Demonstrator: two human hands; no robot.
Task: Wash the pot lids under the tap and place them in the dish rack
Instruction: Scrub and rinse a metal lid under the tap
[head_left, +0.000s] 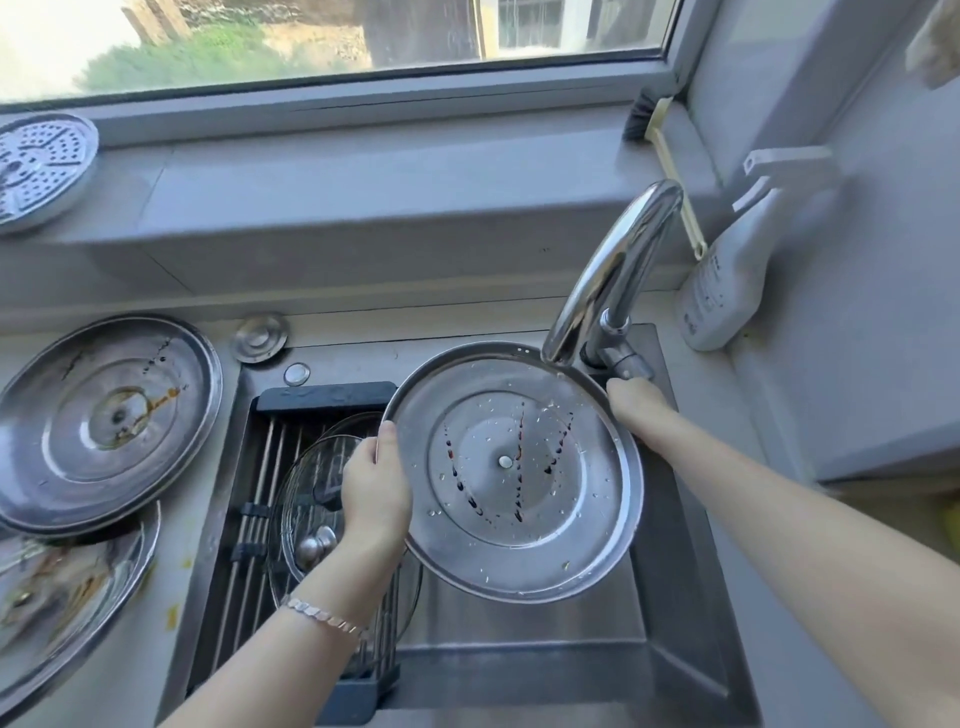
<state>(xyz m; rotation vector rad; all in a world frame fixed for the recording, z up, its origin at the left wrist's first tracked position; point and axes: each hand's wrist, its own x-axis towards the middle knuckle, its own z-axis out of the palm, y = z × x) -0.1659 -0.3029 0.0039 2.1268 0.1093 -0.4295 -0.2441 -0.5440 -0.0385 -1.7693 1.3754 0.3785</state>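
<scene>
Lid (511, 470) is gripped at its rim by curled fingers (385, 441) of the left hand (375, 488); tap handle (621, 364) is touched by the right hand (631, 402), whose grasp cannot be told.

The left hand (376, 483) is gripping a streaked steel lid (511, 470) by its rim over the sink (519, 639), under the tap (613, 265), while the right hand (634, 402) is touching the lever (626, 364).

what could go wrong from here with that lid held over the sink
1. Only the left hand grips the droplet-covered steel lid, by its rim, so it could slip and drop into the sink.
2. Its left edge overlaps the glass lid in the dish rack. Water from the tap, where the right hand is, might splash the dark streaks onto it.
</scene>
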